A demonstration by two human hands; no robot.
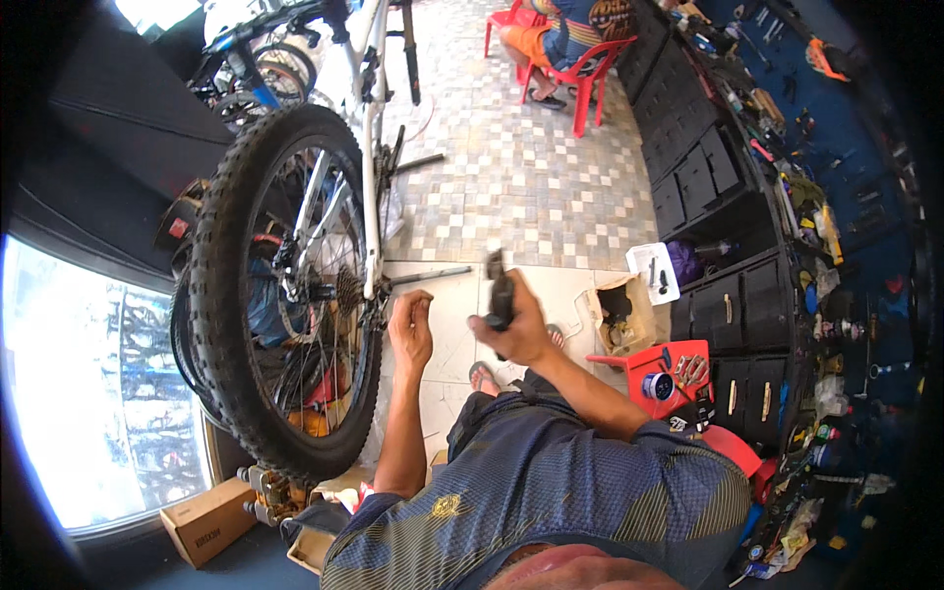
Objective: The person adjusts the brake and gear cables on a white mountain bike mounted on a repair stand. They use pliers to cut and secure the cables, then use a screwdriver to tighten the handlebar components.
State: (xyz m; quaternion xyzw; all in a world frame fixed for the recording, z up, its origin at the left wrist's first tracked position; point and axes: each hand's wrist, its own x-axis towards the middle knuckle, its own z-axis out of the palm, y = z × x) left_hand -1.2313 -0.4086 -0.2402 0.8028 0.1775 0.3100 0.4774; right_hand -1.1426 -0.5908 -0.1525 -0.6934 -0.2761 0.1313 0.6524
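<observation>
My left hand (411, 329) has its fingers curled together beside the rear hub and derailleur (372, 313) of a white bicycle (370, 197); anything small between them is too small to make out. My right hand (516, 329) is wrapped round a dark hand tool (497, 280), held upright in front of me, apart from the bike. The bike's knobby rear tire (218, 285) stands to my left, with spokes and a cassette (346, 290) inside its circle.
A red stool (644, 398) with a tub and tools, a parts box (619, 324) and a white tray (652, 270) sit at right, beside drawers (728, 305) and a tool wall (836, 157). A person (565, 39) sits on a red chair ahead. A cardboard box (206, 516) lies lower left.
</observation>
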